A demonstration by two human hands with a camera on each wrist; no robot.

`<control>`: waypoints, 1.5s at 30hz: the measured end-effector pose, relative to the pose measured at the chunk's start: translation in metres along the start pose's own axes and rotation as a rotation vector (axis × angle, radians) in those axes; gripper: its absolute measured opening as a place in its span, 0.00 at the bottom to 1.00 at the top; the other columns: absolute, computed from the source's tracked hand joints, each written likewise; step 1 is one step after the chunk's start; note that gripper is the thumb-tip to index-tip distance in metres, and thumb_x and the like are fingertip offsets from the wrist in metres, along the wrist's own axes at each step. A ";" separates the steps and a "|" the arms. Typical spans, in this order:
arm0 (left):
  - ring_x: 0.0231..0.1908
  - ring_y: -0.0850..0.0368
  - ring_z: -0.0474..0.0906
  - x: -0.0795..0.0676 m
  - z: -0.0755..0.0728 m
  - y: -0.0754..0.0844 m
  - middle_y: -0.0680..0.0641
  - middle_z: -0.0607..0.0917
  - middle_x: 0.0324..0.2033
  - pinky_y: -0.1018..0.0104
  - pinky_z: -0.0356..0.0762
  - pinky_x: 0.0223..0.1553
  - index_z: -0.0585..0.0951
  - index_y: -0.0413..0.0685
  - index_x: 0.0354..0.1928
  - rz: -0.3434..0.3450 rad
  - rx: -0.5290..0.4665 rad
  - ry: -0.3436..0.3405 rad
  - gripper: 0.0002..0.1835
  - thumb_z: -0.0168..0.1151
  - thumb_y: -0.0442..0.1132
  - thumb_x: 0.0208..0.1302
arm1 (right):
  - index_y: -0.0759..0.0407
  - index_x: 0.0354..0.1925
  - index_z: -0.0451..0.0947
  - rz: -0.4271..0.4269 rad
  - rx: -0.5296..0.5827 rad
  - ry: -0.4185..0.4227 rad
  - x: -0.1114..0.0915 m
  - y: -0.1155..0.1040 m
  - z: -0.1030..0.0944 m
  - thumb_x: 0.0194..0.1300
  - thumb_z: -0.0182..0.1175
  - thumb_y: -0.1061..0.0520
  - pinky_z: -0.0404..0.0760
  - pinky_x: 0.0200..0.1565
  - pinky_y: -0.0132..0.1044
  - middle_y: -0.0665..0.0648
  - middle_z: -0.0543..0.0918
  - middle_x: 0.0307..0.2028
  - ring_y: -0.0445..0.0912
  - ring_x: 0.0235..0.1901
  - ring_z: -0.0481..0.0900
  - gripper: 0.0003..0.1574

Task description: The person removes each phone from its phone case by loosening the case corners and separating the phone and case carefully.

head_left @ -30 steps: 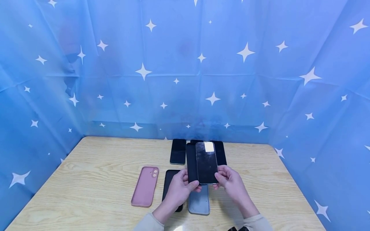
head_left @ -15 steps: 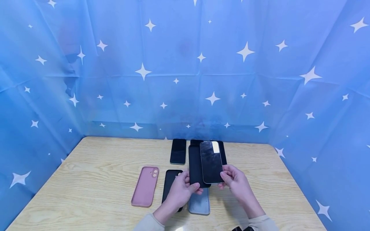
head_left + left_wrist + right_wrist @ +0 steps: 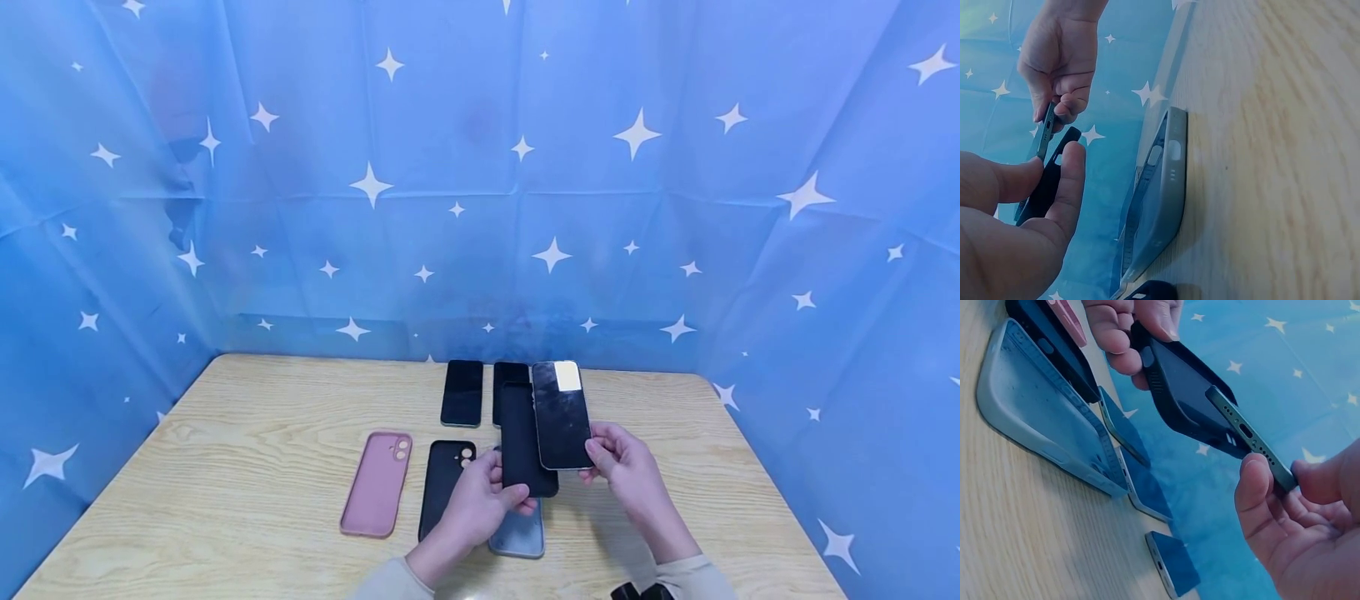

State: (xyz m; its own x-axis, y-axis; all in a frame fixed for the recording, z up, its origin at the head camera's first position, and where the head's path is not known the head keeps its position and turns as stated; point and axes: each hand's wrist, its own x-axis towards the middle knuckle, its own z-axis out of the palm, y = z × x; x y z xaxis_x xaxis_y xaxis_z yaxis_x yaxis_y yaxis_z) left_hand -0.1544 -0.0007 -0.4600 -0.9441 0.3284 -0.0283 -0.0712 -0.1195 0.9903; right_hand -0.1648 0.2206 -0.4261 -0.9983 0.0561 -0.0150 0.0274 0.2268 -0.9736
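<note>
My left hand (image 3: 476, 504) pinches the lower left corner of a black phone case (image 3: 519, 446), its hollow side up. Between the thumb and fingers of my right hand (image 3: 633, 479) is the lower right corner of a phone (image 3: 562, 425) with a dark, glossy screen. The phone overlaps the case's right side in the head view. Seen from the right wrist, the phone's port edge (image 3: 1245, 430) is tilted at the case's open side (image 3: 1191, 394), not seated in it. Both are raised above the table.
Below the hands lies a grey-blue phone case (image 3: 517, 537). Left of it are another black case (image 3: 441, 483) and a pink case (image 3: 377, 487). Dark phones (image 3: 461, 393) lie in a row at the table's back edge, before a blue star-patterned curtain (image 3: 480, 208).
The phone has moved right and slightly up with my right hand, uncovering more of the case. My left hand has shifted the case right and slightly down.
</note>
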 end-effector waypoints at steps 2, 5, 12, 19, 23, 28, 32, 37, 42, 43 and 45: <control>0.33 0.41 0.89 0.000 0.001 -0.001 0.39 0.86 0.33 0.61 0.92 0.38 0.74 0.27 0.51 0.004 -0.010 -0.009 0.13 0.61 0.19 0.67 | 0.78 0.62 0.70 -0.002 -0.002 0.003 0.000 -0.001 -0.002 0.78 0.50 0.70 0.89 0.32 0.37 0.64 0.82 0.39 0.46 0.25 0.83 0.18; 0.32 0.41 0.89 0.001 0.004 -0.004 0.39 0.86 0.33 0.62 0.92 0.37 0.74 0.27 0.50 0.008 -0.029 -0.017 0.12 0.60 0.18 0.66 | 0.78 0.60 0.70 -0.014 -0.003 0.004 0.001 -0.001 -0.004 0.78 0.50 0.70 0.88 0.31 0.37 0.64 0.83 0.38 0.46 0.25 0.83 0.17; 0.33 0.35 0.89 0.000 0.010 -0.008 0.37 0.86 0.33 0.58 0.92 0.36 0.73 0.27 0.50 0.003 -0.045 -0.028 0.13 0.61 0.17 0.65 | 0.78 0.61 0.69 -0.036 -0.037 0.021 0.003 -0.003 -0.013 0.78 0.49 0.70 0.88 0.32 0.36 0.62 0.81 0.36 0.46 0.25 0.83 0.17; 0.31 0.41 0.89 -0.002 0.016 -0.007 0.36 0.86 0.33 0.59 0.92 0.35 0.74 0.28 0.50 -0.028 -0.046 -0.040 0.13 0.61 0.17 0.65 | 0.79 0.61 0.69 -0.055 -0.037 0.021 0.007 -0.006 -0.022 0.79 0.48 0.70 0.88 0.32 0.36 0.61 0.81 0.36 0.46 0.25 0.83 0.17; 0.31 0.42 0.89 -0.002 0.019 -0.008 0.37 0.86 0.34 0.59 0.92 0.35 0.74 0.28 0.50 -0.049 -0.047 -0.047 0.13 0.61 0.18 0.65 | 0.80 0.60 0.69 -0.060 -0.033 0.028 0.010 -0.006 -0.026 0.79 0.47 0.70 0.88 0.31 0.35 0.61 0.81 0.35 0.44 0.25 0.83 0.17; 0.31 0.41 0.89 -0.004 0.023 -0.010 0.39 0.87 0.33 0.58 0.92 0.35 0.74 0.30 0.50 -0.062 -0.043 -0.055 0.13 0.61 0.18 0.65 | 0.80 0.62 0.67 -0.037 -0.037 0.032 0.013 -0.005 -0.033 0.80 0.46 0.69 0.88 0.32 0.35 0.60 0.81 0.37 0.44 0.26 0.82 0.19; 0.32 0.37 0.89 -0.005 0.025 -0.012 0.38 0.87 0.32 0.58 0.92 0.35 0.75 0.30 0.49 -0.064 -0.044 -0.056 0.13 0.62 0.18 0.65 | 0.80 0.64 0.65 -0.019 -0.049 0.033 0.015 -0.004 -0.039 0.80 0.46 0.69 0.88 0.33 0.34 0.60 0.80 0.38 0.44 0.27 0.82 0.20; 0.32 0.37 0.89 -0.006 0.029 -0.013 0.37 0.87 0.31 0.59 0.92 0.35 0.74 0.30 0.48 -0.075 -0.050 -0.062 0.12 0.61 0.18 0.65 | 0.80 0.64 0.65 -0.004 -0.069 0.040 0.017 -0.002 -0.045 0.80 0.45 0.69 0.88 0.34 0.35 0.60 0.80 0.39 0.43 0.27 0.83 0.20; 0.31 0.38 0.89 -0.008 0.032 -0.014 0.37 0.87 0.31 0.59 0.92 0.34 0.75 0.30 0.47 -0.096 -0.074 -0.067 0.12 0.61 0.17 0.64 | 0.80 0.64 0.65 0.008 -0.092 0.051 0.020 0.000 -0.049 0.80 0.45 0.68 0.89 0.35 0.35 0.58 0.81 0.38 0.42 0.28 0.83 0.20; 0.31 0.38 0.89 -0.008 0.033 -0.013 0.37 0.87 0.31 0.59 0.92 0.34 0.75 0.30 0.47 -0.099 -0.081 -0.069 0.12 0.61 0.17 0.64 | 0.79 0.64 0.65 0.011 -0.092 0.052 0.020 0.000 -0.050 0.80 0.45 0.68 0.89 0.35 0.35 0.58 0.81 0.38 0.42 0.28 0.83 0.20; 0.31 0.39 0.89 -0.009 0.034 -0.014 0.38 0.87 0.31 0.59 0.92 0.34 0.75 0.30 0.47 -0.105 -0.083 -0.075 0.12 0.61 0.17 0.64 | 0.80 0.64 0.65 0.015 -0.094 0.058 0.021 0.002 -0.052 0.80 0.45 0.68 0.88 0.35 0.34 0.57 0.80 0.37 0.41 0.28 0.82 0.20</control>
State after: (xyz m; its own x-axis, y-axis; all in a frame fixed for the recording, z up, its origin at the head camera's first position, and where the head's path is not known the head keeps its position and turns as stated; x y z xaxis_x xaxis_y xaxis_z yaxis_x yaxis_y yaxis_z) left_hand -0.1343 0.0298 -0.4685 -0.9036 0.4121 -0.1173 -0.1971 -0.1566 0.9678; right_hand -0.1830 0.2730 -0.4161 -0.9931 0.1162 -0.0137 0.0499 0.3153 -0.9477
